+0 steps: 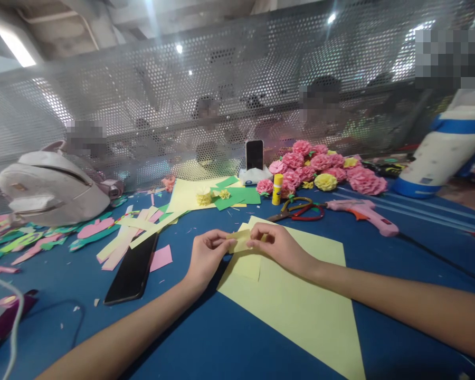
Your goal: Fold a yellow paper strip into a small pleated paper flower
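Between my two hands is a small piece of yellow paper [240, 241], pinched at its left edge by my left hand [209, 256] and at its right edge by my right hand [279, 245]. Both hands are closed, thumb against fingers. Below the held piece lies another small yellow paper piece [250, 269], resting on a large pale yellow sheet [301, 301]. The sheet spreads under my right hand and forearm on the blue table [174, 338]. Just beyond the sheet are scissors [306, 211] with red and yellow-green handles.
A pink glue gun [364, 214] and a yellow glue stick [277, 190] lie beyond my hands, near pink paper flowers [301, 166]. Left are a black phone [130, 274], paper strips [122, 237] and a white bag [55, 184]. A large bottle [439, 153] stands right.
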Demonstrator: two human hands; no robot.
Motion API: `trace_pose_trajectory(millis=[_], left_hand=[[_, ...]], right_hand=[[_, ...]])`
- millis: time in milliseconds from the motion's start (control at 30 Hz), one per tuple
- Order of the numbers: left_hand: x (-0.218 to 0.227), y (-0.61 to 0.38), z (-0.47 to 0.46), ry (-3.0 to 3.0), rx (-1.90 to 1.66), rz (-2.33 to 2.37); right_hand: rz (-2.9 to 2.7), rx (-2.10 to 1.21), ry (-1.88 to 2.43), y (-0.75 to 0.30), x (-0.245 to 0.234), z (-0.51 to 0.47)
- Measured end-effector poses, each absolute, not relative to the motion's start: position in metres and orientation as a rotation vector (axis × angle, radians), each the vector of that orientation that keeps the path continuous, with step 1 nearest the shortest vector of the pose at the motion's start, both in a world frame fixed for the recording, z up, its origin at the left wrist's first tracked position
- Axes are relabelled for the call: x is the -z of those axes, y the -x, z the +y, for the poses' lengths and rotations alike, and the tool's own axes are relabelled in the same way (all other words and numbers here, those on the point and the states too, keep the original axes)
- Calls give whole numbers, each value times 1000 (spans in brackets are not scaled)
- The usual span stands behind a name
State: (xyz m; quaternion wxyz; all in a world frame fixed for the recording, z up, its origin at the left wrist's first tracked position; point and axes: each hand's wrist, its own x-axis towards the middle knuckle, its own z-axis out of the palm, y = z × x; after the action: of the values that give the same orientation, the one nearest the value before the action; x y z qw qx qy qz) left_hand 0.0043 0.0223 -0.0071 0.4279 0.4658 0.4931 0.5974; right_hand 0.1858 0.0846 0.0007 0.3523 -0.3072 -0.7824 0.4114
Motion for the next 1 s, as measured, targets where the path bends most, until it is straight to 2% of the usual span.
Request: trace_pose_trajectory(millis=[1000], left_hand=[[14,2,30,-1151,-1545,1165]], right_hand=[[-2128,-1070,642,-186,-7,76]])
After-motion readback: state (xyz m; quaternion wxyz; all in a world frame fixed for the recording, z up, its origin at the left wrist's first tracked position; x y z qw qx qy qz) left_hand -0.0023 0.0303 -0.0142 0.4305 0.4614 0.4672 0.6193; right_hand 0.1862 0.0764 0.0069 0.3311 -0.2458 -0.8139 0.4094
